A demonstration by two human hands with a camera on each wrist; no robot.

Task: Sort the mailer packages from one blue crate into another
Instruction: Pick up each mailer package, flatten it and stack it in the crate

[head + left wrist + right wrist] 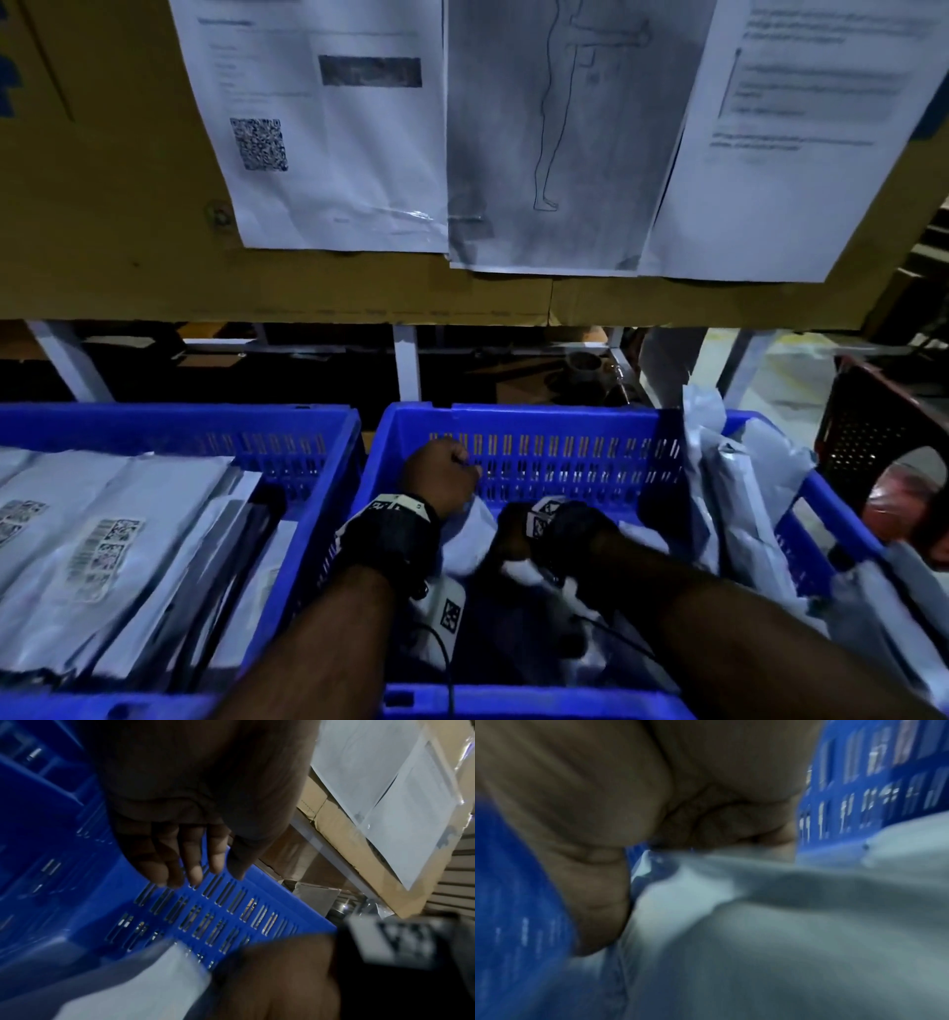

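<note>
A: Where's the package right now?

B: Low in the right-hand blue slotted plastic crate [539, 416], centre-bottom of the head view. The right hand [518, 534] has its thumb and fingers pinched on an edge of a pale grey soft plastic mailer [770, 933]. The right wrist view shows the film bunched under the grip, though it's blurred.

A: And the other hand?

B: The left hand [441, 475] hangs above the same crate near its slotted back wall. In the left wrist view its fingers [190, 860] are loosely bent and carry nothing.

A: What might go wrong?

B: I'd guess the film is slippery and held only at an edge, so a quick pull could slide it free, or it could snag on the other mailers heaped around it. It may also catch the crate's wall on the way up.

A: Where does it go?

B: Likely the left-hand blue plastic crate [179, 416], lower left of the frame, already holding a stack of flat grey labelled mailers [102, 534]. The two crate walls between them have to be cleared.

A: Anything else nearby?

B: More crumpled grey mailers [734, 488] spill over the right crate's right rim. Printed paper sheets [328, 128] hang on a brown cardboard panel [102, 205] across the top of the frame, well apart from the hands.
</note>
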